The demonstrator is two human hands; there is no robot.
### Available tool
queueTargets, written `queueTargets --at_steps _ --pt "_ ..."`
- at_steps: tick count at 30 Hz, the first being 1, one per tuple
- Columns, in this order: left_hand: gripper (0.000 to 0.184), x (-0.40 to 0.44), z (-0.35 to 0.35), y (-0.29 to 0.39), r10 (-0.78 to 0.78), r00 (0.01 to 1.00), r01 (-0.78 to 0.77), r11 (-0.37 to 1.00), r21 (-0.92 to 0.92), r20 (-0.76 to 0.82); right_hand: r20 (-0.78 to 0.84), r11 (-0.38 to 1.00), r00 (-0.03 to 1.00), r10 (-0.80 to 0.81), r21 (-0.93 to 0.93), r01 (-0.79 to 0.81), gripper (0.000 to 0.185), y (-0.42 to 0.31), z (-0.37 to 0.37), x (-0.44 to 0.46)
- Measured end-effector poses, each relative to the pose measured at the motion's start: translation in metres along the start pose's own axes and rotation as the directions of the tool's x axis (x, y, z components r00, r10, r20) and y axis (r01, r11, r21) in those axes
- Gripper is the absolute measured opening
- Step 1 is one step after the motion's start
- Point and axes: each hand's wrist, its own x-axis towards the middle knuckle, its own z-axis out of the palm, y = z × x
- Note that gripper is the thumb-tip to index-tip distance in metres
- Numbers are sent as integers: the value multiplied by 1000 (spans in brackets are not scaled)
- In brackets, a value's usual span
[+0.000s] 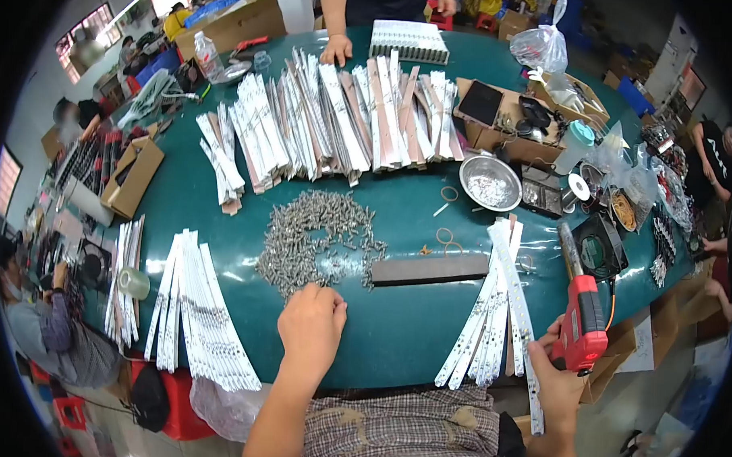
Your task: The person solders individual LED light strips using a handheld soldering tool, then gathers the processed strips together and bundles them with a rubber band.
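Note:
My left hand [310, 327] is at the near edge of a pile of small metal screw-like pieces [301, 234], with fingers curled together; its fingertips are hidden. My right hand [558, 380] is closed around the near part of a long white LED strip [518, 306], thumb along it. The strip slants over a fan of other LED strips [483, 337]. A red and black corded tool [582, 325] with a metal barrel overlaps my right hand; whether my fingers also grip it is unclear. Between the pile and the strips lies a dark grey bar [431, 269].
Bundled strips [329, 118] line the table's far side, and more strips [194, 311] fan out at left. A metal bowl [490, 183], a small fan [603, 246] and a cardboard box [506, 133] stand at right. Across the table rests another person's hand [337, 50].

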Motion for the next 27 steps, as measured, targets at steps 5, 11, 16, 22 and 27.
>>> queueTargets --at_steps 5,11,16,22,27 --pt "13 1 6 0 78 995 -73 994 78 -60 125 982 975 186 18 -189 55 -36 7 -13" --pt "5 3 -28 45 -203 916 394 624 -675 347 193 962 959 209 134 -236 56 -37 23 -26" --pt "12 -8 -24 72 0 820 571 61 -819 572 278 975 955 106 160 -155 47 -14 47 -38" --pt "15 -20 -12 80 53 745 664 -151 -732 665 327 963 936 133 179 -199 37 -18 68 -34" --pt "16 -22 -7 80 52 732 678 -154 -719 679 353 967 931 92 192 -168 33 -14 69 -36"
